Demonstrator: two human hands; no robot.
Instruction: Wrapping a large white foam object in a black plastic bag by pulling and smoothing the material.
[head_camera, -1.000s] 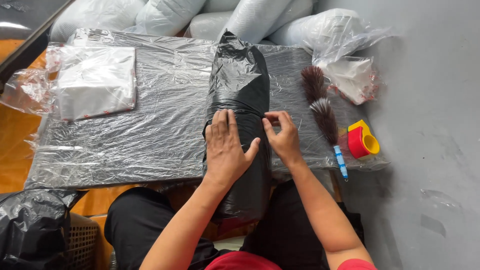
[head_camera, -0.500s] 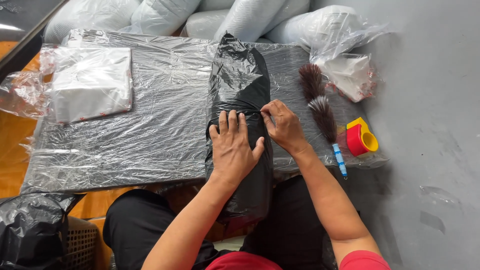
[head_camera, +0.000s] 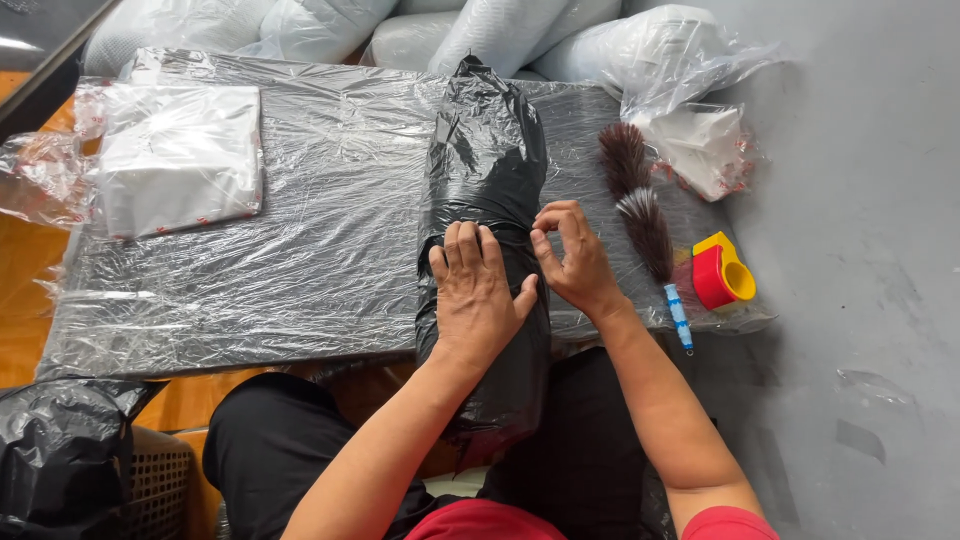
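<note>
A: Wrapping seems to be the step in hand. A long black plastic-wrapped bundle (head_camera: 487, 200) lies across the table's (head_camera: 300, 280) near edge, one end hanging over onto the person's lap.

B: Where are the hands?

A: The left hand (head_camera: 475, 290) lies flat and open on the bundle, pressing it down. The right hand (head_camera: 572, 255), just beside it, pinches a fold of the black plastic between thumb and fingertips.

B: What does the next move call for?

A: Likely keeping the fold taut while it is fixed down; a red and yellow tape dispenser (head_camera: 722, 275) sits at the table's right near corner, beside a feather duster (head_camera: 645, 225).

B: Anything else?

A: A stack of clear bags (head_camera: 178, 155) lies near the far left corner.
</note>
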